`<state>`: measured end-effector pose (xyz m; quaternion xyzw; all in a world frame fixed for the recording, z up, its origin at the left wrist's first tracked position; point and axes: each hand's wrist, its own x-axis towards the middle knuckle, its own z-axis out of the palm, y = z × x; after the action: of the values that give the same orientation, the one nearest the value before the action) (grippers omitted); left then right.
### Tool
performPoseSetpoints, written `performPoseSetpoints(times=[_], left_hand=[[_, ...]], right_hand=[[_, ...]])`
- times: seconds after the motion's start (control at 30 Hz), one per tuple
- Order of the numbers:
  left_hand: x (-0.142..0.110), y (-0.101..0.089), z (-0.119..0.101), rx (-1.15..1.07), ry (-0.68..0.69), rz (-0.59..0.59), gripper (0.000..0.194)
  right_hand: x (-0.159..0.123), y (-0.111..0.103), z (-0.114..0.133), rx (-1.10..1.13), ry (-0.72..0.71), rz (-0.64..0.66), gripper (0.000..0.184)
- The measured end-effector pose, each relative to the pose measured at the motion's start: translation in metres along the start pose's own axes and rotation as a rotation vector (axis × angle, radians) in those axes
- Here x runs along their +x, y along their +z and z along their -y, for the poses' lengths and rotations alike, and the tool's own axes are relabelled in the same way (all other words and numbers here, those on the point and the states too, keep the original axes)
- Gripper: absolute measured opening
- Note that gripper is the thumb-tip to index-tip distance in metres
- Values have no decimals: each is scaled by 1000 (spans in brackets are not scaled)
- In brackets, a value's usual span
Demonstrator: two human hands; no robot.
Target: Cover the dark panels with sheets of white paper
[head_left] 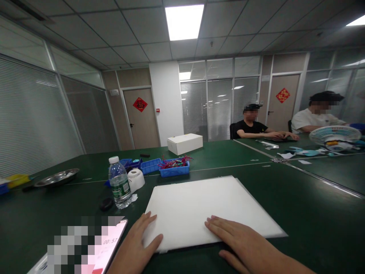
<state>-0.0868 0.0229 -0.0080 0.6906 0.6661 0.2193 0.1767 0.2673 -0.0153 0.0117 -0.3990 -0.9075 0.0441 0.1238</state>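
In the head view, the white sheet stack [205, 209] lies flat on the green table [308, 213], directly in front of the person. The likeliest trouble is slippage: the stack's right side shows a second edge, which suggests loose layers, so uneven sideways pressure from the palms could fan them apart or turn the whole stack askew. Fingertips dragged inward could also crease its near edge. Just left of the stack sits a phone [112, 241], close to the left hand [139, 239]; an outward sweep of that hand might shove it. The bottle [121, 188], upright beyond the stack's far-left side, could be toppled by a wider swing (its cap appears to be on, so a spill seems less of a worry).

The left hand rests at the stack's near-left corner, fingers spread over its left edge and thumb reaching inward across its surface. The right hand [239, 241] slants in from the right, its fingers extended together over the stack's near edge, with the thumb lower, off that edge. Neither hand is clenched or grasping anything; both look relaxed and flat, merely touching the stack.
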Motion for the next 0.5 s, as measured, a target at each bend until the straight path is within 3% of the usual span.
performPoseSetpoints(times=[0.1,0.17,0.37,0.5], left_hand=[[-1,1,1,4,27,-5,73],[-1,2,2,24,43,-5,72],[-5,-1,-3,129,64,41,66],[-7,-3,-8,222,79,42,66]], right_hand=[[-2,4,-8,-44,-7,-20,61],[-3,9,-20,-117,68,-82,61],[-11,13,-76,-223,678,-253,69],[-23,5,-106,-181,855,-290,71]])
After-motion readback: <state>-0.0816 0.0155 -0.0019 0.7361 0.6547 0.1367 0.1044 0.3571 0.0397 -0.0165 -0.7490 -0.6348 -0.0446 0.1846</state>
